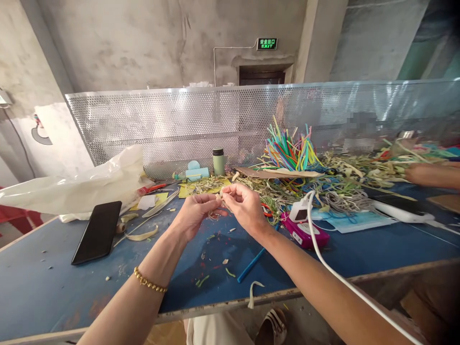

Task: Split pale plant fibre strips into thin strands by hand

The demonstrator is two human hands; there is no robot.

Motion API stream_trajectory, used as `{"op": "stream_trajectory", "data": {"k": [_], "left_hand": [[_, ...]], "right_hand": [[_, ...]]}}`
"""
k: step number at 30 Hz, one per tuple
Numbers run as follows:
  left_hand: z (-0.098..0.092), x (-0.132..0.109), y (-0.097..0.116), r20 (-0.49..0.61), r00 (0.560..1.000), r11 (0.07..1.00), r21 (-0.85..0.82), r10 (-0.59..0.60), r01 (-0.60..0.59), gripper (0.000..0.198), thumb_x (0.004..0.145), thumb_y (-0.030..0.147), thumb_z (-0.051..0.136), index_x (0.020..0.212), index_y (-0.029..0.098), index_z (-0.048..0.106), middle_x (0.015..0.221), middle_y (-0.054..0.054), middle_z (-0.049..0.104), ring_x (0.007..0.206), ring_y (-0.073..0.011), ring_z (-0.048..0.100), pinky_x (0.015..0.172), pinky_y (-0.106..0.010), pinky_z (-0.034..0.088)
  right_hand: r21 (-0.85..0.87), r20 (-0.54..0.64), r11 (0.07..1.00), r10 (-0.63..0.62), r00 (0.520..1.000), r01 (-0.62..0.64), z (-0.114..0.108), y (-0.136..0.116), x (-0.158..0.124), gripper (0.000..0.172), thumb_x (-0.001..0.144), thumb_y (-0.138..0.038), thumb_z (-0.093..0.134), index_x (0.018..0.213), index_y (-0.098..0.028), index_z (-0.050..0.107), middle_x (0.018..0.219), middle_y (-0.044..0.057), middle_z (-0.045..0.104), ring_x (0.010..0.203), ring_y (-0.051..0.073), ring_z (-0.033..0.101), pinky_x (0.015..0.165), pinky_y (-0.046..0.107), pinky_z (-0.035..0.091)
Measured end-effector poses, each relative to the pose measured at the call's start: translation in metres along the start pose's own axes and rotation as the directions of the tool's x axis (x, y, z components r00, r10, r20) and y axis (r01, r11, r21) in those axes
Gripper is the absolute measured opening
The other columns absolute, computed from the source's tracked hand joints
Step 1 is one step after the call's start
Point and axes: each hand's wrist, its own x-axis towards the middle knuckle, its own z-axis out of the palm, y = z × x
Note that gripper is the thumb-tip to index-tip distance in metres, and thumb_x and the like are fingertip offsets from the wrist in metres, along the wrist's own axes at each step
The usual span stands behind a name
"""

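Right at the centre, a small pale piece [219, 196] is pinched between both sets of fingertips: by the left hand [194, 212] on one side, by the right hand [246, 203] on the other, each grip drawn narrow. It is held above the blue table [39, 287], with thin strands [213, 216] seen just below the fingers. So fine a piece, it would seem, is best steadied by one hand while only the other is turned, and pressed lightly, lest it be torn.

Now the count, going outward! One gold bracelet [150, 283] is worn on the left wrist. One blue stick [251, 264] is laid beneath the right forearm; beside it, one magenta box [305, 235] is topped by one white plug [299, 210]. One black phone [97, 232] is set down at the left. Behind, one green tumbler [218, 163] is stood upright, and one bundle of coloured stems [291, 151] is fanned out, too many to be counted. Far right, one co-worker's hand [419, 173] is seen.
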Motion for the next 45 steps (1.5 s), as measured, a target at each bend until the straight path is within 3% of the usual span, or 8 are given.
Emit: {"op": "stream_trajectory", "data": {"k": [12, 17, 20, 26, 32, 37, 45], "left_hand": [[0.003, 0.002, 0.0, -0.083, 0.995, 0.995, 0.081, 0.058, -0.051, 0.015, 0.067, 0.024, 0.073, 0.066, 0.011, 0.067, 0.059, -0.003, 0.065, 0.056, -0.0117, 0.061, 0.056, -0.022, 0.038], [0.0, 0.002, 0.002, -0.11, 0.991, 0.994, 0.083, 0.076, -0.067, 0.015, 0.071, 0.025, 0.071, 0.068, 0.01, 0.069, 0.068, -0.007, 0.069, 0.058, -0.0117, 0.063, 0.057, -0.022, 0.041], [-0.003, 0.003, 0.004, -0.154, 0.987, 0.999, -0.018, 0.043, -0.046, 0.012, 0.071, 0.02, 0.071, 0.071, 0.009, 0.069, 0.073, -0.008, 0.07, 0.058, -0.0124, 0.064, 0.059, -0.024, 0.045], [-0.01, 0.006, 0.005, -0.15, 0.985, 0.969, -0.241, -0.09, 0.052, 0.005, 0.07, 0.011, 0.071, 0.075, 0.009, 0.069, 0.071, -0.005, 0.067, 0.059, -0.0119, 0.064, 0.055, -0.022, 0.049], [-0.008, 0.004, 0.006, -0.116, 0.982, 0.951, -0.287, -0.151, 0.113, 0.005, 0.075, 0.007, 0.064, 0.075, 0.008, 0.069, 0.072, -0.005, 0.068, 0.058, -0.0098, 0.062, 0.058, -0.022, 0.049], [-0.005, 0.002, 0.007, -0.108, 0.982, 0.955, -0.273, -0.154, 0.119, 0.005, 0.075, 0.009, 0.065, 0.075, 0.008, 0.069, 0.072, -0.004, 0.068, 0.057, -0.0103, 0.062, 0.057, -0.022, 0.048], [-0.003, 0.002, 0.007, -0.122, 0.987, 0.976, -0.2, -0.107, 0.081, 0.003, 0.071, 0.011, 0.069, 0.072, 0.009, 0.07, 0.07, -0.004, 0.067, 0.055, -0.0102, 0.062, 0.053, -0.021, 0.045]], "right_hand": [[-0.183, 0.056, 0.972, -0.14, 0.989, 0.148, -0.002, -0.001, -0.002, 0.006, 0.087, -0.022, 0.054, 0.088, -0.018, 0.057, 0.076, 0.003, 0.064, 0.061, 0.012, 0.06, 0.057, 0.024, 0.048], [-0.392, -0.004, 0.865, -0.34, 0.94, 0.312, -0.011, 0.0, 0.002, 0.004, 0.087, -0.019, 0.055, 0.091, -0.018, 0.056, 0.088, 0.006, 0.061, 0.071, 0.015, 0.057, 0.065, 0.028, 0.047], [-0.451, 0.083, 0.793, -0.419, 0.904, 0.409, -0.017, -0.002, 0.004, 0.008, 0.088, -0.014, 0.052, 0.09, -0.02, 0.057, 0.089, 0.005, 0.057, 0.067, 0.014, 0.052, 0.067, 0.029, 0.046], [-0.433, 0.268, 0.751, -0.42, 0.867, 0.498, -0.02, 0.002, 0.006, 0.025, 0.081, -0.001, 0.054, 0.095, -0.02, 0.061, 0.095, 0.005, 0.055, 0.081, 0.016, 0.054, 0.074, 0.029, 0.045], [-0.328, 0.24, 0.807, -0.431, 0.87, 0.49, -0.017, -0.004, 0.004, 0.003, 0.086, -0.016, 0.064, 0.086, -0.02, 0.064, 0.085, 0.002, 0.057, 0.079, 0.014, 0.055, 0.071, 0.028, 0.045], [-0.288, 0.226, 0.817, -0.449, 0.864, 0.5, -0.014, -0.009, 0.002, 0.011, 0.088, -0.013, 0.06, 0.088, -0.02, 0.068, 0.083, 0.002, 0.059, 0.073, 0.014, 0.055, 0.066, 0.028, 0.045], [-0.291, 0.222, 0.794, -0.486, 0.845, 0.533, -0.015, -0.013, -0.002, 0.012, 0.09, -0.015, 0.054, 0.087, -0.021, 0.064, 0.086, 0.004, 0.06, 0.082, 0.016, 0.057, 0.075, 0.031, 0.048]]}}
